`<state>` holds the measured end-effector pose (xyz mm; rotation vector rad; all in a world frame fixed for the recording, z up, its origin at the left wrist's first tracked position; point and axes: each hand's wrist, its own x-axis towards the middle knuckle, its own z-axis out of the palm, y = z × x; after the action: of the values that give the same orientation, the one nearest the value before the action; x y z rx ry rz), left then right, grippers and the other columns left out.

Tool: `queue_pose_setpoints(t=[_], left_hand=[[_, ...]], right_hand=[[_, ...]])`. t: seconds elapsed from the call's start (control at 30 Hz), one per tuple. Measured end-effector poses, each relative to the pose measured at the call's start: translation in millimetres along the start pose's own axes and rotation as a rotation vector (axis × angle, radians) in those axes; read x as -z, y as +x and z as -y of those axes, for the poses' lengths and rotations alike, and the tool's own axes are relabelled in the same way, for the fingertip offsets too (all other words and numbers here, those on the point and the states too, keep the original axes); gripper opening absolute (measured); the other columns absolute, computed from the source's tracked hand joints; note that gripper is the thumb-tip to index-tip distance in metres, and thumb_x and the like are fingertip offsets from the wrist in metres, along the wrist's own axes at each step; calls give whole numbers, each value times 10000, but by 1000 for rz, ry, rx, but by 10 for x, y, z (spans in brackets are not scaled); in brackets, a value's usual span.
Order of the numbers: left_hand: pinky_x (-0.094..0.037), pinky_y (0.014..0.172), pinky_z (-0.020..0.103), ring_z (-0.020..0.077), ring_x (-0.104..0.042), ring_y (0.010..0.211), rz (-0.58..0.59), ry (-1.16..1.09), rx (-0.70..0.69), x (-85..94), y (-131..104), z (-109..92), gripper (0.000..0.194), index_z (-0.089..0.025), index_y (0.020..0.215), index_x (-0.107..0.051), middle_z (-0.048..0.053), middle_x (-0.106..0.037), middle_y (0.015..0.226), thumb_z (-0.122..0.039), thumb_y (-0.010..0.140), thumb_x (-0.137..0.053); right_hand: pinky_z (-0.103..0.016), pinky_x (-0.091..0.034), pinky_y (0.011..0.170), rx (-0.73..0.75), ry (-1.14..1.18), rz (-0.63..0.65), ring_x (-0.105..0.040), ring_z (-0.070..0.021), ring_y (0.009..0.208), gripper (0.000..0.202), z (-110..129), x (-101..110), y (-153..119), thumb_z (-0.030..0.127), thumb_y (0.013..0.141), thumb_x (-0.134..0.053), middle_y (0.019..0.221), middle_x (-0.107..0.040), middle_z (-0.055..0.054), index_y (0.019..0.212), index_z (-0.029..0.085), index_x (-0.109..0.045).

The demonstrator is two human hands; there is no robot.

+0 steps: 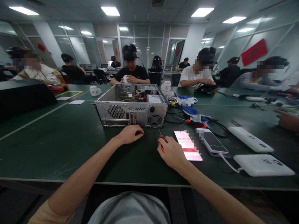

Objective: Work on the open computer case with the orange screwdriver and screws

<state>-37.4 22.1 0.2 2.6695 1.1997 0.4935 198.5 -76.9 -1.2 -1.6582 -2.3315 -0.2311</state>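
In front of me a computer case [119, 124] lies on its side, its open top showing cables and a power supply [154, 99] inside. The rear panel, with its fan grille and slots, faces me. My right hand [171, 151] is closed round the orange handle of a screwdriver [161, 136], whose thin shaft points at the lower right edge of that panel. At the foot of the panel, left of the screwdriver, my left hand [130, 133] rests with curled fingers; whatever is under them is hidden.
Right of my right hand lie a lit phone [187, 146], a power bank with a display [213, 141] and two white devices [251, 138]. Behind them are a red-black screwdriver [196, 123], blue-white gloves [190, 110] and black cables. Several people sit around the green table [58, 155].
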Motion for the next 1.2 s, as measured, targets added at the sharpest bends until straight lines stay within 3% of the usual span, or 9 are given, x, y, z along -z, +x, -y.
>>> queue_pose_setpoints(t=[0.2, 0.33, 0.53, 0.7, 0.9, 1.1, 1.2], left_hand=[[-493, 807, 299, 190, -655, 905, 0, 2, 2, -2, -1, -5, 204, -215, 995, -736, 48, -701, 1009, -300, 917, -567], [-498, 812, 302, 190, -652, 908, -3, 6, -3, -2, -3, 4, 207, -221, 996, -735, 46, -701, 1009, -314, 919, -566], [-499, 811, 296, 188, -650, 915, 7, 10, 7, 3, -1, -5, 219, -217, 1005, -734, 51, -700, 1025, -314, 918, -558], [-496, 831, 315, 196, -650, 916, 15, 8, 7, 23, -5, -33, 218, -209, 1005, -731, 55, -699, 1034, -305, 919, -554], [-493, 814, 305, 194, -652, 903, 18, 11, 14, 27, -2, -34, 214, -206, 1007, -728, 54, -698, 1018, -303, 916, -561], [-490, 818, 308, 196, -652, 914, 21, 11, 26, 19, 6, -27, 209, -216, 1012, -729, 48, -699, 1027, -307, 916, -567], [-493, 821, 316, 203, -654, 922, 16, 22, 38, 15, 3, -21, 218, -220, 1009, -732, 46, -703, 1027, -325, 917, -565]], right_hand=[[-321, -412, 764, 47, 27, -30, -579, -223, 926, 416, 7, 22, 3, 442, 1043, -336, 1007, -665, -93, 1099, 183, -657], [-315, -401, 764, 50, 33, -17, -571, -207, 892, 425, 11, 37, 9, 339, 1057, -270, 992, -660, -94, 1091, 176, -661], [-299, -391, 723, 0, 21, -5, -573, -205, 894, 288, 16, 33, 5, 251, 998, -399, 985, -657, -91, 1101, 176, -658], [-294, -415, 718, -34, 45, -35, -583, -207, 899, 283, 20, 37, -3, 258, 951, -478, 1006, -650, -87, 1192, 162, -589], [-287, -430, 726, 0, 54, -58, -565, -207, 924, 200, 0, 4, -5, 243, 919, -525, 1024, -624, -89, 1086, 167, -604], [-282, -406, 702, 8, -20, -53, -546, -213, 942, 212, 8, 12, 2, 211, 934, -510, 1050, -604, -105, 1108, 180, -628], [-290, -385, 678, -21, -58, -40, -569, -213, 908, 238, 42, 53, 3, 303, 998, -450, 1023, -626, -101, 1091, 202, -644]])
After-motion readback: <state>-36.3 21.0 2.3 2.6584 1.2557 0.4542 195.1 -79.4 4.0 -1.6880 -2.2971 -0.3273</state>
